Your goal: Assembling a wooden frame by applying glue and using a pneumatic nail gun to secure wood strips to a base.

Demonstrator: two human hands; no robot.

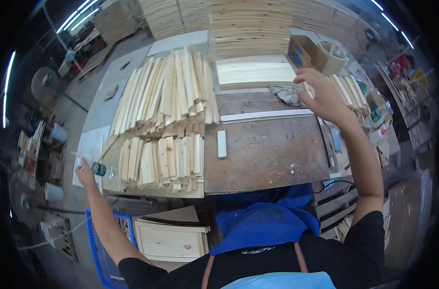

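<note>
My left hand (84, 172) reaches far left and grips a clear plastic bottle with a green label (100, 168) at the edge of the workbench (267, 154). My right hand (320, 94) is stretched out to the far right of the bench, its fingers closed on the end of a wooden slat (307, 89) from the pile of slats (347, 91) there. A small pale wooden block (222, 143) lies on the bare dark bench top between my arms, and a long thin strip (267, 115) lies across the bench behind it.
Two heaps of light wooden slats (166, 96) (159, 161) cover the bench's left half. A grey rag (287, 94), a cardboard box (301, 53) and a tape roll (332, 55) sit far right. Stacked boards (251, 26) stand behind. A wooden drawer box (170, 238) and blue crate (101, 250) are below left.
</note>
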